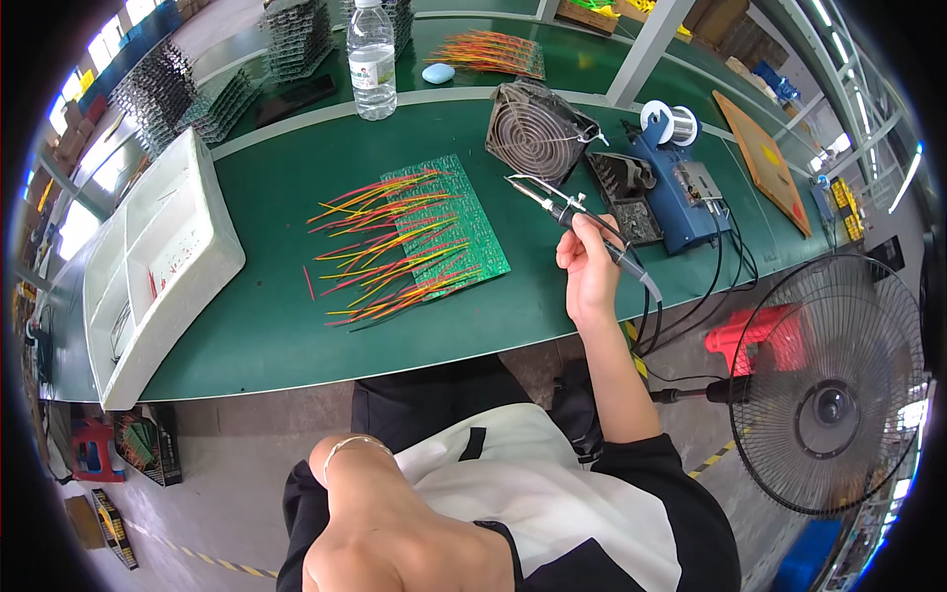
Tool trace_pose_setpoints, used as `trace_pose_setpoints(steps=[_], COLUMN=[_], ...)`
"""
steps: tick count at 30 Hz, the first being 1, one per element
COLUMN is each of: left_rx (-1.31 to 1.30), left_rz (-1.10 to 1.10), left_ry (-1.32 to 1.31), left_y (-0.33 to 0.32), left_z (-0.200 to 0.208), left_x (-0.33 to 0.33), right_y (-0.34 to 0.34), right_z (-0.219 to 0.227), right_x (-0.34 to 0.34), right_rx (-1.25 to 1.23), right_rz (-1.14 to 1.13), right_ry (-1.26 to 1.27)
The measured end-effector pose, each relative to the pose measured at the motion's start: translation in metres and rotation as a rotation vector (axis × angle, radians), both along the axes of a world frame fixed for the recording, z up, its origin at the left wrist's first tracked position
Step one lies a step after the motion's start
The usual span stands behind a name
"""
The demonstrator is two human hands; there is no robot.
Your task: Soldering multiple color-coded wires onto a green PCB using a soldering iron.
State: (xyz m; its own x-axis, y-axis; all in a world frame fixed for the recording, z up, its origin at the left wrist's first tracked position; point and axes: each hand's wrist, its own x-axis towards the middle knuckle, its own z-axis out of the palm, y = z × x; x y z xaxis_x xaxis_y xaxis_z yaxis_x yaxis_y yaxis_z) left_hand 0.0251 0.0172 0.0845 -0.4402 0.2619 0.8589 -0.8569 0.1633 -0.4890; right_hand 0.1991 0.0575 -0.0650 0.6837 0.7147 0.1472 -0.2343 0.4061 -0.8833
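My right hand (595, 261) is closed around the handle of a soldering iron (631, 264). A thin guide tube is fixed along the iron, and its tip points up and left, in front of a small fume fan (536, 136). My left hand (327, 456) is low, by my lap, with a bracelet at the wrist; its fingers are hidden. On the green bench lies a green circuit board panel (472, 232), left of the iron and apart from it. Rows of red and yellow wires (380, 252) stick out from the panel's left side. One loose red wire (309, 283) lies beside them.
A blue soldering station (681, 187) with a solder spool (671, 124) and iron holder (631, 187) stands at right. A white foam tray (212, 232) sits at left. At the back are a water bottle (372, 74) and another wired board (528, 61). A black fan (829, 395) stands lower right.
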Motion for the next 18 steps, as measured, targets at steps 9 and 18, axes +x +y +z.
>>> trace_pose_setpoints(steps=[9,18], left_rx=[0.105,0.084], left_rz=[-0.691,-0.685], left_ry=[0.839,0.868], left_y=[0.007,0.004], left_z=[-0.005,-0.011], left_x=[-0.067,-0.07], right_y=[-0.001,-0.003], right_z=[0.002,0.003], right_x=[0.003,0.003], right_rx=[-0.002,0.005], right_rz=[-0.008,-0.002], right_ry=[0.003,-0.002])
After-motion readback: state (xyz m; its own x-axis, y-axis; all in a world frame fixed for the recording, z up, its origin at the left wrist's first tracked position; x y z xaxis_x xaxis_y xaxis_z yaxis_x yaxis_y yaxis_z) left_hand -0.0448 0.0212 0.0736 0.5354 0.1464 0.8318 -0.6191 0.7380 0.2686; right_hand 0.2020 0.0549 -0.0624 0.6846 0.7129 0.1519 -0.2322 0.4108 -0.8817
